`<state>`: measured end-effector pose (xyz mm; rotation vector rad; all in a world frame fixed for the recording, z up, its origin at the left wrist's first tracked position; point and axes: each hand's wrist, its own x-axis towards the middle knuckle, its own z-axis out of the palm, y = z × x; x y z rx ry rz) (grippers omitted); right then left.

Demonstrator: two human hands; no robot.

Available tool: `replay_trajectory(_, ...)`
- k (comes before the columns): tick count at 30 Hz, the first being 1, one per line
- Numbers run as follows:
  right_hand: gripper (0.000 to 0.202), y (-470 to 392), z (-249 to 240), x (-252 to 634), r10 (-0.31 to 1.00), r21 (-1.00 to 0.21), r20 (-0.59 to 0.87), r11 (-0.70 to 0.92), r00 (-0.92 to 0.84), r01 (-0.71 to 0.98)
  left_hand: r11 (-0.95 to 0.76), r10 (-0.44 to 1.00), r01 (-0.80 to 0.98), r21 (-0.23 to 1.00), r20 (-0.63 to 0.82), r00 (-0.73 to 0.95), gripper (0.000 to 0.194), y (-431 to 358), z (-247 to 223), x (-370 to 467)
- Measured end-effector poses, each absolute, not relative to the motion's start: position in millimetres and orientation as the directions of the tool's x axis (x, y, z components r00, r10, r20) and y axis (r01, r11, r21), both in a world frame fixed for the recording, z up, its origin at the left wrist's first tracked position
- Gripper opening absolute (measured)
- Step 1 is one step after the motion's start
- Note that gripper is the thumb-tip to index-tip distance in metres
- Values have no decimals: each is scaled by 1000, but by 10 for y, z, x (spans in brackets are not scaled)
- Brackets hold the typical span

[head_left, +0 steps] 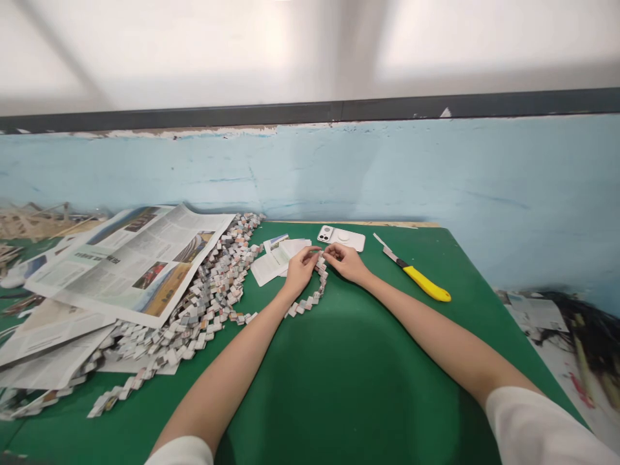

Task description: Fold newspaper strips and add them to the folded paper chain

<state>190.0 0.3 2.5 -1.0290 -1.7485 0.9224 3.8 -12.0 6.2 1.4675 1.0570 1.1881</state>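
A folded-paper chain (309,303) curves over the green table top, and its upper end rises between my hands. My left hand (301,268) pinches that end from the left. Close beside it on the right, my right hand (345,260) has its fingers bent together at the same end; whatever lies between its fingertips is too small to make out. Behind my left hand lie cut pieces of printed paper (271,263). A white phone (349,240) rests face down just behind my right hand.
A knife with a yellow handle (426,284) lies to the right on the green table (368,387). Newspaper sheets (130,265) and a large heap of zigzag paper chain (194,316) cover the left side. A blue wall (411,168) stands behind the table.
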Motion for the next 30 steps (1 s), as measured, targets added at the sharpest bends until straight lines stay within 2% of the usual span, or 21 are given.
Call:
replay_trajectory(6, 33, 9, 35, 1902, 910, -899, 303, 371, -282, 232, -255, 958, 88, 963, 239, 160, 34, -133, 79, 50)
replay_trajectory(13, 37, -16, 111, 1884, 927, -932, 237, 301, -291, 201, -159, 977, 39, 986, 152, 151, 39, -144, 108, 50)
replay_trajectory(20, 36, 23, 89, 1876, 924, -932, 249, 310, -291, 188, -146, 983, 29, 989, 141, 121, 39, -129, 79, 52)
replay_trajectory(27, 34, 17, 41, 1885, 920, -924, 267, 329, -289, 195, -289, 954, 161, 944, 270, 128, 32, -159, 72, 55)
replay_trajectory(30, 34, -5, 50, 1876, 917, -914, 295, 353, -270, 200, -269, 960, 139, 953, 254, 119, 36, -159, 73, 66)
